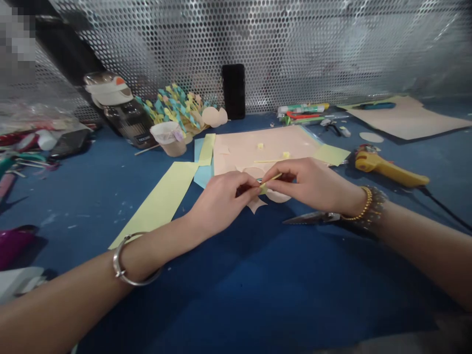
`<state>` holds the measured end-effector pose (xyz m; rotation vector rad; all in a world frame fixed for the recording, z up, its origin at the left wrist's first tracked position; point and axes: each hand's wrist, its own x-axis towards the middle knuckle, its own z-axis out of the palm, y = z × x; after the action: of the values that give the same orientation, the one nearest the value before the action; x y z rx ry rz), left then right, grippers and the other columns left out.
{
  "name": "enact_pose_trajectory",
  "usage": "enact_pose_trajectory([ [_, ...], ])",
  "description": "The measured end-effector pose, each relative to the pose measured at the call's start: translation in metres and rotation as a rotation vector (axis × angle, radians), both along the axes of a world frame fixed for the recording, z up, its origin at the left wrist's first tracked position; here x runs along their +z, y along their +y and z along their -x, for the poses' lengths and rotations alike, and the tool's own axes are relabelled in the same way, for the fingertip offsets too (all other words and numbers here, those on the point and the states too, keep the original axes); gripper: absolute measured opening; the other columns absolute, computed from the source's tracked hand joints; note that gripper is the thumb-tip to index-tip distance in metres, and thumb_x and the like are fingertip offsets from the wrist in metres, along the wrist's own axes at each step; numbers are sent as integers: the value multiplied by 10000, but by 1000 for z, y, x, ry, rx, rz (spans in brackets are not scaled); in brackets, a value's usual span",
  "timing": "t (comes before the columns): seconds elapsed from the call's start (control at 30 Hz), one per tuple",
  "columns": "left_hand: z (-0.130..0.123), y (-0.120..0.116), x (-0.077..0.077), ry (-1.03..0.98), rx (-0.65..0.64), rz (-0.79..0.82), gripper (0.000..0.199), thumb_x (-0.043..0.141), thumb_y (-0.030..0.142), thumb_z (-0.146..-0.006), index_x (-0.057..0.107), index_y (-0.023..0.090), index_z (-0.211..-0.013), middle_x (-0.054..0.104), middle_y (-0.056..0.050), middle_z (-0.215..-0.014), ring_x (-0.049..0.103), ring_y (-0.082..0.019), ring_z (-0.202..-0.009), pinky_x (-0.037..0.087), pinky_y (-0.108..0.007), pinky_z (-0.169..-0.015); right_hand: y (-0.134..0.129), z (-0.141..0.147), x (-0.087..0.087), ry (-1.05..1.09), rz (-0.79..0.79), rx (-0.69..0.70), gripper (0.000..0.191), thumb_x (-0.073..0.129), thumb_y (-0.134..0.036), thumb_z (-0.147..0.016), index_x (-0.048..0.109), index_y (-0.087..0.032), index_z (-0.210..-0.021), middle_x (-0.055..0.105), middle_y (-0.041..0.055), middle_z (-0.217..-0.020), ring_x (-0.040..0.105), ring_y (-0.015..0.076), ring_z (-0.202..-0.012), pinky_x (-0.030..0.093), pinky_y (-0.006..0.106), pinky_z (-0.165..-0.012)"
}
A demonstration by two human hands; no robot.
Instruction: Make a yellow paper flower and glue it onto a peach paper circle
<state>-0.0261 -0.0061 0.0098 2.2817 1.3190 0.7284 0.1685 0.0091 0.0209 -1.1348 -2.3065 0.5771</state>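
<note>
Near the middle, my left hand (224,199) pinches one side of a small yellow paper piece (263,189). My right hand (311,184) holds the same piece from the other side, its thumb and fingers closed, with a thin yellow strip showing between them. The fingertips of both hands almost meet and hide part of the piece. Just beyond and below them are pale pink paper cutouts (255,204) and a pink sheet (239,140) with small yellow bits on it. Scissors (309,218) lie beneath my right wrist.
Long yellow paper (158,201) lies at the left. Behind stand a bottle (125,115), a cup (169,140) with paper decorations and a phone (233,91). A yellow glue gun (391,169), its cord, pens (304,109) and another pink sheet (409,118) are at the right.
</note>
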Motion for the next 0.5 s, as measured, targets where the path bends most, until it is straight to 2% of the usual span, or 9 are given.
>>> enact_pose_trajectory([
  [0.13, -1, -1, -5, -109, -20, 147, 213, 493, 301, -892, 654, 182, -822, 670, 9, -732, 571, -118, -633, 405, -232, -579, 3, -7, -5, 185, 150, 3, 194, 553, -271, -865, 689, -170, -957, 692, 6, -797, 595, 107, -646, 469, 221, -572],
  [0.2, 0, -1, -7, -177, -44, 227, 232, 480, 301, -900, 641, 170, -797, 662, 11, -704, 566, -111, -630, 416, -221, -591, 6, -8, -8, 281, 213, -2, 204, 569, -311, -856, 689, -167, -936, 682, 7, -770, 588, 106, -636, 478, 221, -576],
  [0.33, 1, 0, -10, -246, -30, 298, 185, 534, 299, -871, 644, 176, -788, 653, 26, -697, 544, -94, -619, 410, -194, -581, 7, -6, -13, 353, 241, -70, 216, 616, -360, -822, 695, -158, -816, 660, 0, -697, 553, 92, -589, 450, 204, -535],
  [0.5, 4, 1, -9, -293, -5, 390, 138, 567, 286, -849, 647, 188, -793, 657, 33, -708, 559, -91, -633, 411, -186, -579, 2, -2, -16, 380, 279, -106, 203, 615, -345, -832, 695, -158, -817, 653, 0, -691, 533, 81, -593, 438, 183, -520],
])
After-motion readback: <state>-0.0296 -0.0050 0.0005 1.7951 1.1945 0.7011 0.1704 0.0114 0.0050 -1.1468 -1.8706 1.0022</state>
